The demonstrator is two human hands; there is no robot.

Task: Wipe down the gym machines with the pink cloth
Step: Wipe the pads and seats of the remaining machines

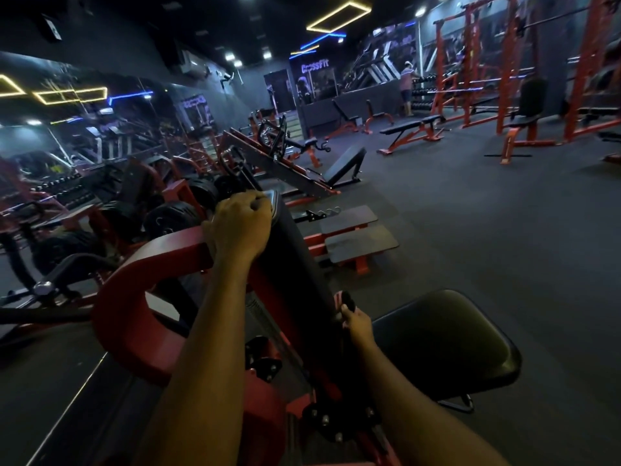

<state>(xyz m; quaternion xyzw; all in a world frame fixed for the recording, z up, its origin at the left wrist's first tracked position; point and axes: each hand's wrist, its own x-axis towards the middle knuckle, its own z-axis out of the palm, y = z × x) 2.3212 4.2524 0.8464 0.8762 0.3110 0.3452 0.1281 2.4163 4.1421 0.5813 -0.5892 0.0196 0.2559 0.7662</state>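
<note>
Low on the red-framed machine (pixel 127 297), the pink cloth (pixel 338 297) lay pressed against the right edge of the black back pad (pixel 299 264), at the fingertips of the right hand (pixel 357 322). That hand's fingers were curled round the cloth, holding it to the pad just beside the black seat (pixel 447 344). Only a little of the cloth showed: a small bunched fold, dull pink in the dim light, with a thin strip trailing under the hand. Further up, the left hand (pixel 240 223) gripped the top of the back pad, fingers curled over its upper edge.
</note>
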